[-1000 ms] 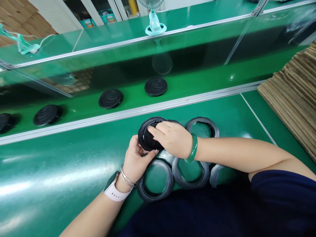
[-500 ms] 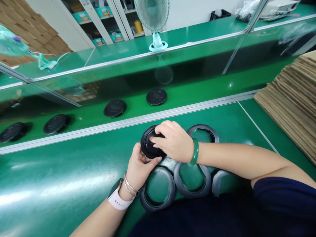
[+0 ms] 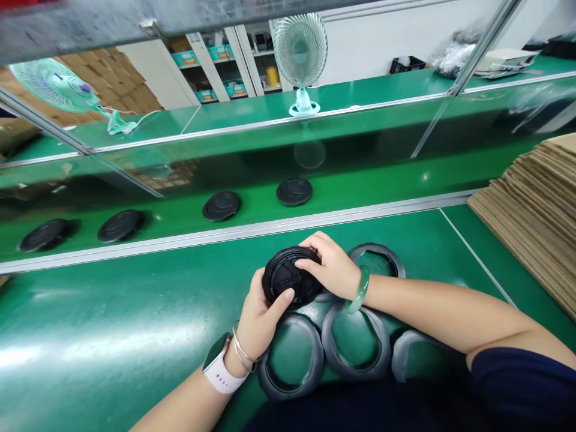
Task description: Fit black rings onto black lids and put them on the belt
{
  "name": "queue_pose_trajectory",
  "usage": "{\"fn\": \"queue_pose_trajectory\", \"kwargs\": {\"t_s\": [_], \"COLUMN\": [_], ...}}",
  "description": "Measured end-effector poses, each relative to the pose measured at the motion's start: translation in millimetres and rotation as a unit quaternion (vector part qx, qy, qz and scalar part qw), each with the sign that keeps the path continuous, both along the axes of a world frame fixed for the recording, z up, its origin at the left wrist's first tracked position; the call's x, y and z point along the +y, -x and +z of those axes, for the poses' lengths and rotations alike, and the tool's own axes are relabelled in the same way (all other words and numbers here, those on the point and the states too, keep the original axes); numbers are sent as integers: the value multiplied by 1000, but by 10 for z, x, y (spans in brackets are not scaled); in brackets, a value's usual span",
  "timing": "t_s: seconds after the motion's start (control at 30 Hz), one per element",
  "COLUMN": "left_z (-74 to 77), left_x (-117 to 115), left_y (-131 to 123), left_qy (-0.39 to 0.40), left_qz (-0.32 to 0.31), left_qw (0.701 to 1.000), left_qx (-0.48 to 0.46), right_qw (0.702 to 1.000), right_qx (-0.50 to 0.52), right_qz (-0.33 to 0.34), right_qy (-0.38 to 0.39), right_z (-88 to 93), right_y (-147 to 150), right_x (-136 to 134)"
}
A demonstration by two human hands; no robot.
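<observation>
A round black plastic disc-shaped part (image 3: pixel 288 275) with a raised rim and ribs is held above the green table (image 3: pixel 135 324). My left hand (image 3: pixel 261 315) grips its lower left edge, thumb lying on the face. On the upper right side my right hand (image 3: pixel 335 267) is closed around the edge, its thumb also pressed on the face. The fingers under the part are hidden. Close below lie dark grey rings, among them one ring (image 3: pixel 265 375) by my left wrist and another (image 3: pixel 330 354) under my right wrist. A further ring (image 3: pixel 398 264) lies behind my right wrist.
Beyond a metal rail (image 3: pixel 180 243), several black discs, one being this disc (image 3: pixel 294 192), lie on a green strip (image 3: pixel 387 174). Stacked cardboard (image 3: pixel 531 204) stands at the right. Two fans, the nearer-centre fan (image 3: pixel 301 57) included, stand on the shelf behind.
The view has tilted up a little. My right hand has moved from over the face of the black part to its edge, and my left thumb has come onto the face.
</observation>
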State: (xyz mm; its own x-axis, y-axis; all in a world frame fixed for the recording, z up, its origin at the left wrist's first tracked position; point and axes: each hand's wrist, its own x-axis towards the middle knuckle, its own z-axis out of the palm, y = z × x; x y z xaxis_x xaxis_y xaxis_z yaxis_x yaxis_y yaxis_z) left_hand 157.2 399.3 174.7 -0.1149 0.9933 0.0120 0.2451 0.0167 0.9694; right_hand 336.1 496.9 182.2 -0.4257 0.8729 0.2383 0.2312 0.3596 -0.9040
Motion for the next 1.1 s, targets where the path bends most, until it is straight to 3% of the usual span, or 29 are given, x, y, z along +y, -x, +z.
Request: {"fn": "queue_pose_trajectory", "kwargs": {"t_s": [0.2,0.43,0.57,0.73,1.1], "left_z": [8,76,78,65,81], "left_x": [-16,-39,-19,2,-29], "left_y": [4,-24,-15,13,1], "left_qy": [-11,-15,-14,-10,-23], "left_qz": [1,3,17,47,68], "left_qw": [997,992,988,987,975], "left_qx": [70,122,151,152,213], "right_qw": [998,999,1000,994,985], "right_qx": [26,43,-2,-70,-165], "right_qz": [6,-4,1,83,56], "right_qy": [51,29,21,35,-8], "right_z": [15,20,57,160,227], "right_y": [23,40,15,-55,-18], "right_x": [-3,-24,-6,4,-156]}}
